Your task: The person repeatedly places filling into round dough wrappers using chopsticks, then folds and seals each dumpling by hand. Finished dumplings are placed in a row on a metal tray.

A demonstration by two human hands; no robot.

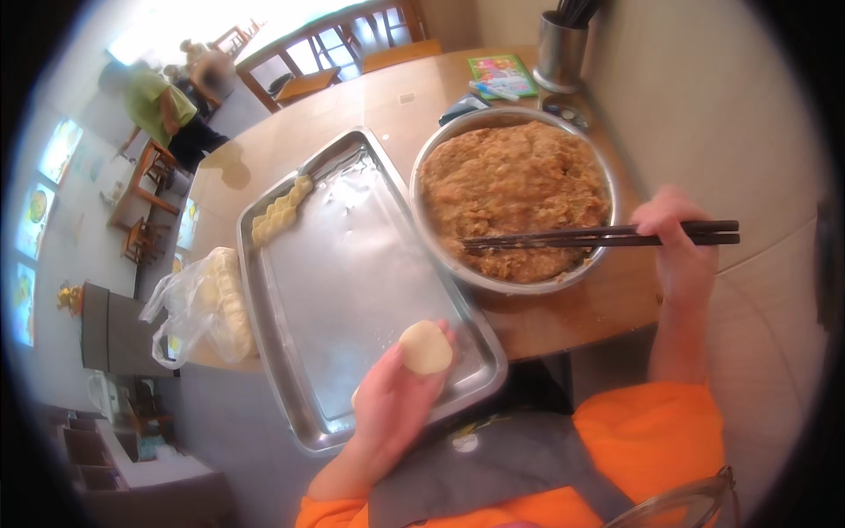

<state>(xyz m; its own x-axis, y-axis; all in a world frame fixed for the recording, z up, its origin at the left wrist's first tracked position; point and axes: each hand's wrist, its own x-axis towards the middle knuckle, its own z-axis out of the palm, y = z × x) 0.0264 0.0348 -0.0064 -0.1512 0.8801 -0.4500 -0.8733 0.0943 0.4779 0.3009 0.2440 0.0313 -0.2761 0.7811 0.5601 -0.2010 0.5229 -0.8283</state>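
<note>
A round dough wrapper (426, 348) lies on the fingers of my left hand (404, 389), above the near end of a rectangular metal tray (370, 297). Part of another pale edge shows under that hand. My right hand (680, 241) grips a pair of dark chopsticks (614, 236), their tips in the ground-meat filling (515, 191). The filling heaps up in a round metal bowl (417, 198) right of the tray. Several folded dumplings (280, 212) stand in a row along the tray's far left edge.
Left of the tray, a clear plastic bag (198, 307) holds a stack of wrappers. Beyond the bowl are a green booklet (503, 76), a small packet (464, 107) and a metal utensil holder (561, 53). A wall bounds the right side. A person (155, 105) in a green shirt stands farther off.
</note>
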